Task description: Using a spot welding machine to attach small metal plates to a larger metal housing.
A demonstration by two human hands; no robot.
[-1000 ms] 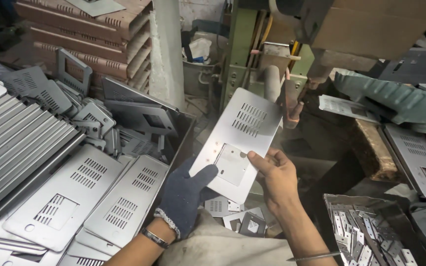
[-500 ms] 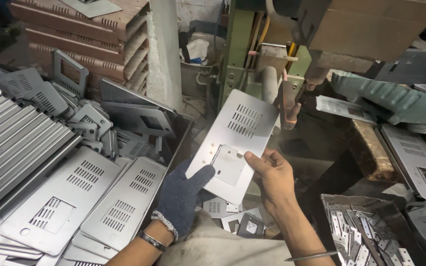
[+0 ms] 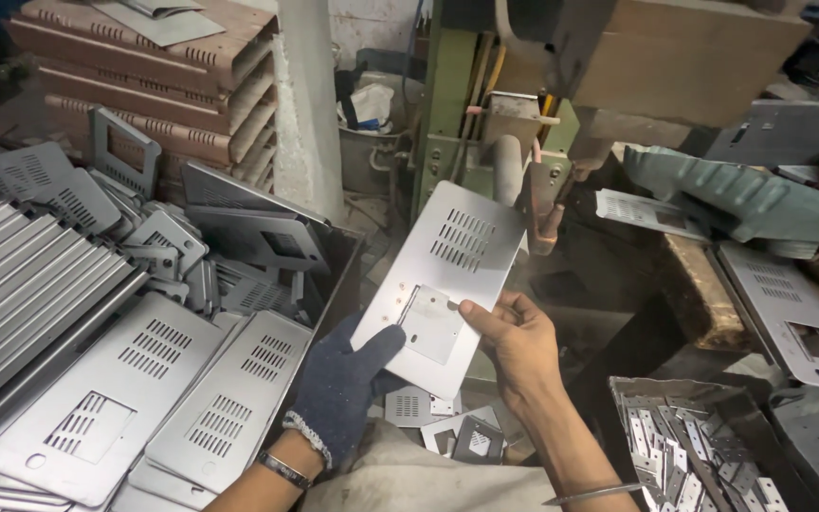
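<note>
Flat grey sheet-metal panel with louvre slots [image 3: 443,284] is held tilted before the green press machine [image 3: 457,123]. Gloved left hand [image 3: 338,393] pinches its lower corner; bare right hand [image 3: 514,341] apparently presses a small square plate [image 3: 428,324] onto it.

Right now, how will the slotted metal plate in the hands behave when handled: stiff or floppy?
The metal plate probably stays stiff: it lies flat though held only at its lower end. Its edges look thin, perhaps sharp; the left hand wears a glove.
</note>
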